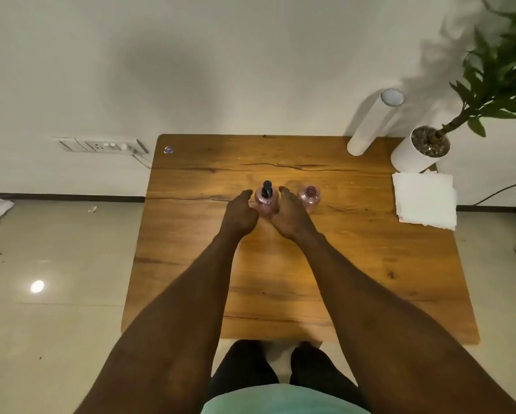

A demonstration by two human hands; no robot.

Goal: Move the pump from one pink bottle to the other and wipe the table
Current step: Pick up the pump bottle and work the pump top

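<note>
Pink bottles: two on the wooden table (295,279); pumped bottle (265,201) between both hands, open bottle (310,196) just right of them
Pump (267,188): black, one, on the pumped bottle
Left hand (239,211): fingers straight beside the bottle; contact unclear
Right hand (289,211): same, opposite side
Paper towels (424,200): one stack, well right

Both arms outstretched; left grip (241,211), right grip (286,213) cupped inward.

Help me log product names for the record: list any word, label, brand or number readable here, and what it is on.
No text can be read.
Sticker at the table's far left corner: blue and white mark, too blurred.
Pump bottle and open pink bottle: no readable label.
</note>
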